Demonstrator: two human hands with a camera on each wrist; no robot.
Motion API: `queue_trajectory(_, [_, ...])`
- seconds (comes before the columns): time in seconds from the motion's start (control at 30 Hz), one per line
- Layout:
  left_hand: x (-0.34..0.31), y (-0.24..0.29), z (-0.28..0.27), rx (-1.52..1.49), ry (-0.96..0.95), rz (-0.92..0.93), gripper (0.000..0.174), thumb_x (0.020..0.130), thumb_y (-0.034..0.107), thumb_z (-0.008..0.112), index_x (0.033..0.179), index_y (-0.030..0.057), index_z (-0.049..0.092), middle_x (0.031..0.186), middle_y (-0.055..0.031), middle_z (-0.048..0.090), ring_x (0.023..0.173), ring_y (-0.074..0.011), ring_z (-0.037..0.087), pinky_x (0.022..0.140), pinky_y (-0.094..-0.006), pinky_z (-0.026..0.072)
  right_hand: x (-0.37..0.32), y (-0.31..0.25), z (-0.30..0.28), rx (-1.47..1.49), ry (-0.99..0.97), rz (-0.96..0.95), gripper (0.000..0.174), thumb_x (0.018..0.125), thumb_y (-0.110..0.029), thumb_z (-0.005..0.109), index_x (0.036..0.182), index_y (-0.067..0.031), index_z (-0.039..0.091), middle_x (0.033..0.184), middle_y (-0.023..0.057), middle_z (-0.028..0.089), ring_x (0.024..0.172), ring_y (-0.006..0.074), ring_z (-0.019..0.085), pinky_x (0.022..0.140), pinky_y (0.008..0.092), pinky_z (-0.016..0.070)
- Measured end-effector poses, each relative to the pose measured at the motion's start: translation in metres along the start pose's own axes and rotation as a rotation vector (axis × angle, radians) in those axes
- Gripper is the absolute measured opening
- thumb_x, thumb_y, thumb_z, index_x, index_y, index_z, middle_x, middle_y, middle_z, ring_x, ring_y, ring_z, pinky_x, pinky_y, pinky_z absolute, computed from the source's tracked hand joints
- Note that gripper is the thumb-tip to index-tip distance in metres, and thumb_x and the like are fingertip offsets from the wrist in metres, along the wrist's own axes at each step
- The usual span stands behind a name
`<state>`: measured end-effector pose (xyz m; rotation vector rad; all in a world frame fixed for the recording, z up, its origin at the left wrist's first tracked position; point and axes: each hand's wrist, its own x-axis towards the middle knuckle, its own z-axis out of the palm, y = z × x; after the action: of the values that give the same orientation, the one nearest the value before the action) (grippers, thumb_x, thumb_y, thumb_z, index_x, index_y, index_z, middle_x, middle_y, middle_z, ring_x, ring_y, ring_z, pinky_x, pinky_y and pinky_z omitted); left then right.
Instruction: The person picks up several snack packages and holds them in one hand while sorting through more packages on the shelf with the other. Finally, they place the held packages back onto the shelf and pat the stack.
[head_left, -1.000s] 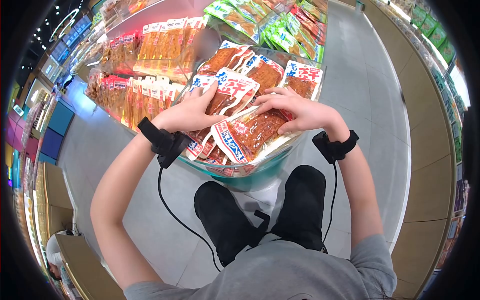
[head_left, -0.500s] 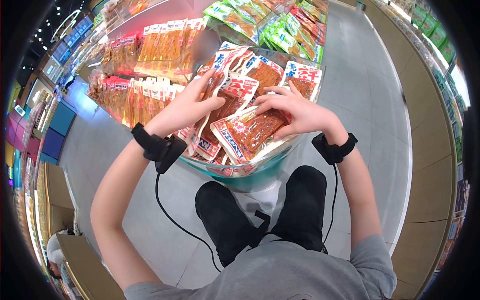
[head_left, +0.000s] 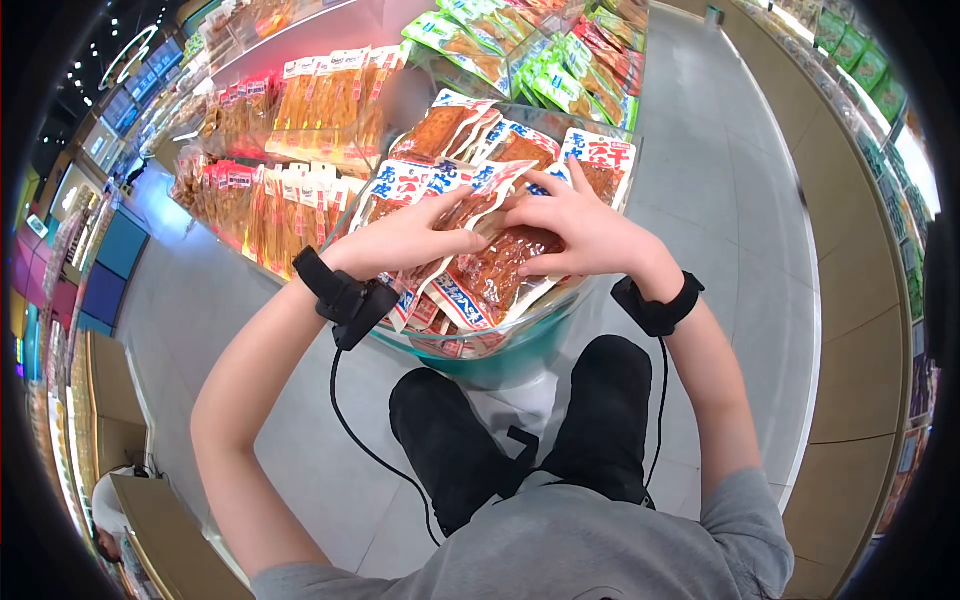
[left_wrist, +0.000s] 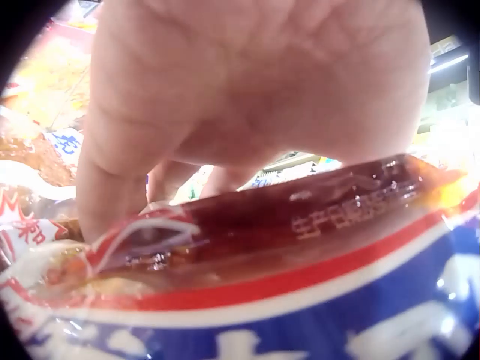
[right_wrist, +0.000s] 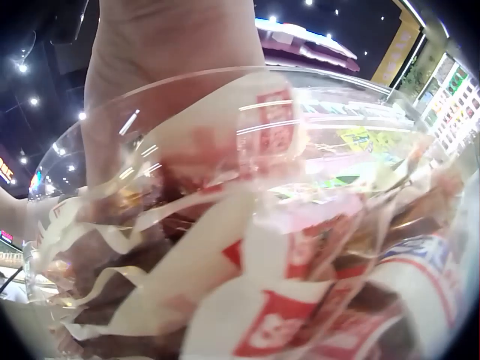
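Packet (head_left: 472, 208) shifted rightward, left grip (head_left: 405, 240) apparently holding it, right grip (head_left: 597, 236) wide, teal bin (head_left: 510, 364), grey floor (head_left: 745, 250)

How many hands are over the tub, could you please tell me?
2: the left hand over the left side of the tub, the right hand over its right side.

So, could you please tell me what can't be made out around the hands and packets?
Left wrist: far fingertips of the left hand, hidden behind the near packet.
Left wrist: white lettering, cut off by the lower edge.
Right wrist: fingertips of the right hand, obscured by blurred packets and glare on the clear bin.
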<state>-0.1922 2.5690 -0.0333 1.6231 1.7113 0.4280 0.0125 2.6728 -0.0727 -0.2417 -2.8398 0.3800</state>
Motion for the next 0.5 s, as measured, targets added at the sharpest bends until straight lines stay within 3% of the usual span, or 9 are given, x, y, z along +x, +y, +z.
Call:
queue_trajectory(0.07, [-0.002, 0.000, -0.002, -0.053, -0.010, 0.043, 0.066, 0.081, 0.025, 0.055, 0.135, 0.0015, 0.024, 0.113, -0.0128, 0.049, 0.099, -0.0149, 0.047, 0.085, -0.0251, 0.0377, 0.001, -0.002, 0.003, -0.043, 0.040, -0.038, 0.041, 0.075, -0.035, 0.061, 0.110, -0.0172, 0.052, 0.124, -0.0001, 0.048, 0.127, 0.0307, 0.026, 0.099, 0.0639, 0.0037])
queue_trajectory(0.13, [-0.011, 0.009, -0.008, -0.123, 0.003, -0.028, 0.065, 0.083, 0.024, 0.055, 0.135, 0.0020, 0.023, 0.116, -0.0115, 0.048, 0.101, -0.0138, 0.047, 0.087, -0.0248, 0.0371, 0.001, 0.003, 0.010, -0.055, 0.097, -0.089, 0.041, 0.075, -0.036, 0.060, 0.111, -0.0173, 0.052, 0.125, 0.0000, 0.047, 0.128, 0.0308, 0.023, 0.099, 0.0636, 0.0058])
queue_trajectory(0.2, [-0.015, 0.004, -0.014, -0.177, 0.041, -0.018, 0.064, 0.083, 0.023, 0.055, 0.135, 0.0018, 0.023, 0.123, -0.0109, 0.044, 0.109, -0.0138, 0.043, 0.091, -0.0249, 0.0340, 0.001, 0.005, 0.011, 0.176, 0.030, -0.008, 0.042, 0.075, -0.037, 0.060, 0.111, -0.0177, 0.052, 0.126, 0.0002, 0.046, 0.128, 0.0312, 0.024, 0.099, 0.0634, 0.0073])
queue_trajectory(0.27, [-0.019, -0.002, -0.021, -0.258, 0.158, 0.023, 0.064, 0.084, 0.023, 0.054, 0.135, 0.0009, 0.023, 0.130, -0.0109, 0.037, 0.115, -0.0146, 0.038, 0.096, -0.0261, 0.0298, 0.001, 0.009, 0.014, 0.189, 0.042, -0.043, 0.042, 0.074, -0.038, 0.060, 0.111, -0.0176, 0.053, 0.127, 0.0003, 0.046, 0.128, 0.0315, 0.024, 0.099, 0.0635, 0.0074])
queue_trajectory(0.33, [-0.021, -0.005, -0.025, -0.328, 0.140, -0.001, 0.065, 0.084, 0.023, 0.054, 0.135, 0.0003, 0.022, 0.132, -0.0110, 0.034, 0.117, -0.0151, 0.036, 0.098, -0.0274, 0.0278, 0.000, 0.009, 0.015, 0.203, 0.055, -0.077, 0.043, 0.074, -0.039, 0.061, 0.110, -0.0175, 0.054, 0.127, 0.0004, 0.045, 0.128, 0.0318, 0.024, 0.099, 0.0635, 0.0075])
queue_trajectory(0.43, [-0.022, -0.012, -0.027, -0.264, 0.231, -0.005, 0.066, 0.082, 0.022, 0.056, 0.135, 0.0010, 0.023, 0.133, -0.0124, 0.034, 0.120, -0.0173, 0.034, 0.099, -0.0279, 0.0267, -0.002, -0.001, 0.012, 0.012, 0.109, -0.085, 0.043, 0.074, -0.041, 0.061, 0.108, -0.0164, 0.056, 0.128, 0.0009, 0.045, 0.126, 0.0307, 0.027, 0.100, 0.0622, 0.0087])
queue_trajectory(0.5, [-0.027, -0.007, -0.027, -0.188, 0.245, -0.015, 0.068, 0.080, 0.023, 0.058, 0.135, 0.0016, 0.023, 0.134, -0.0131, 0.033, 0.122, -0.0183, 0.032, 0.099, -0.0287, 0.0260, -0.003, -0.004, 0.011, -0.042, 0.187, -0.107, 0.039, 0.073, -0.031, 0.064, 0.108, -0.0148, 0.056, 0.127, 0.0023, 0.045, 0.125, 0.0310, 0.030, 0.099, 0.0602, 0.0120])
